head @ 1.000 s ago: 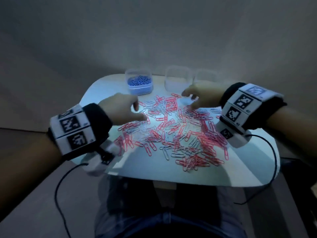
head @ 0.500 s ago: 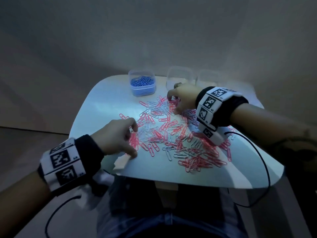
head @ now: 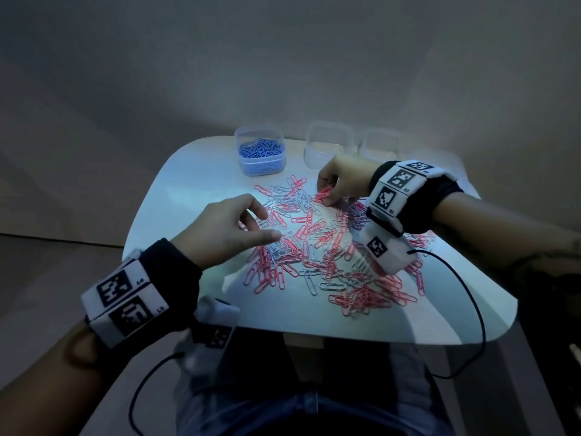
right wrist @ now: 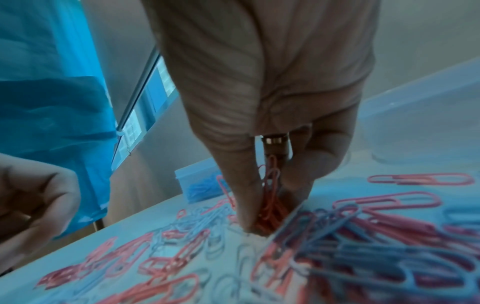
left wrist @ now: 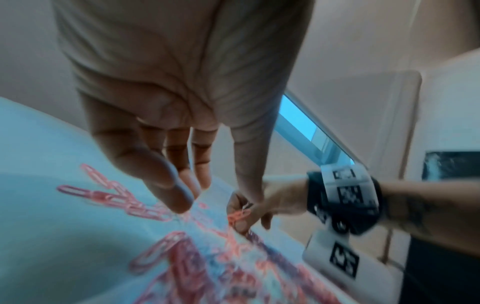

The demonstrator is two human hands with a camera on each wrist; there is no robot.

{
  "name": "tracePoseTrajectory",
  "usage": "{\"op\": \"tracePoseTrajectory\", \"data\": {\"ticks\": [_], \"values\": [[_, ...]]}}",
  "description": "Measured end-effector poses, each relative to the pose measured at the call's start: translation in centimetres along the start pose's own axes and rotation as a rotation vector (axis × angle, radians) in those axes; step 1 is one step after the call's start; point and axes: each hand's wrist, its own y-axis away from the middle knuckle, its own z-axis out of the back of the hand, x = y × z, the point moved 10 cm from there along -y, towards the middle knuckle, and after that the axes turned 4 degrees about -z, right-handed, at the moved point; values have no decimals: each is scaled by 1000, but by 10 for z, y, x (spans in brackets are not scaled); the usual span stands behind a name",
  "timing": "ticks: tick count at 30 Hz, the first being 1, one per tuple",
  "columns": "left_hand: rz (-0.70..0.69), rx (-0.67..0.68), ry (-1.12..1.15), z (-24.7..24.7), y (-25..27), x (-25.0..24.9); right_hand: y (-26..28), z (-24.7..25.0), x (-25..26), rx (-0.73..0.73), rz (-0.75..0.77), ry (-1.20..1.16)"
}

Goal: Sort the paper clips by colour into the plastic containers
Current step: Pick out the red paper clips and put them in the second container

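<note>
— Grip? Right hand (head: 342,180) pinches a bunch of red clips (right wrist: 270,197) near the table's (head: 188,184) far edge.
— Left hand (head: 229,228)?
— Fingers loose, holding nothing, above the scattered paper clips (head: 317,247) mid-table.

- Left wristband (head: 143,291): black, with white panels bearing black square codes.
- Right wristband (head: 408,196): the same.
- White camera block (head: 385,251) under right wrist, black cable (head: 471,309).
- Ring (right wrist: 276,139) on a right finger.

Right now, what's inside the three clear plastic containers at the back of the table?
Left clear plastic container: blue paper clips. Middle one looks empty. Right one: no clips seen, its base is hidden behind the right hand.
</note>
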Motion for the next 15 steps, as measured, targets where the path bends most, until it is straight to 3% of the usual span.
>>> {"op": "tracePoseTrajectory", "data": {"ticks": [6,9,12,15], "values": [[-37,-200,391,17,4,-8,16,13,-20,44,-26,-416],[57,-304,717,7,4,-2,30,16,-13,88,18,-714],[174,-224,1131,-30,-7,-9,47,15,9,180,78,-892],[183,-78,1501,-59,-18,-36,61,13,37,239,145,-880]]}}
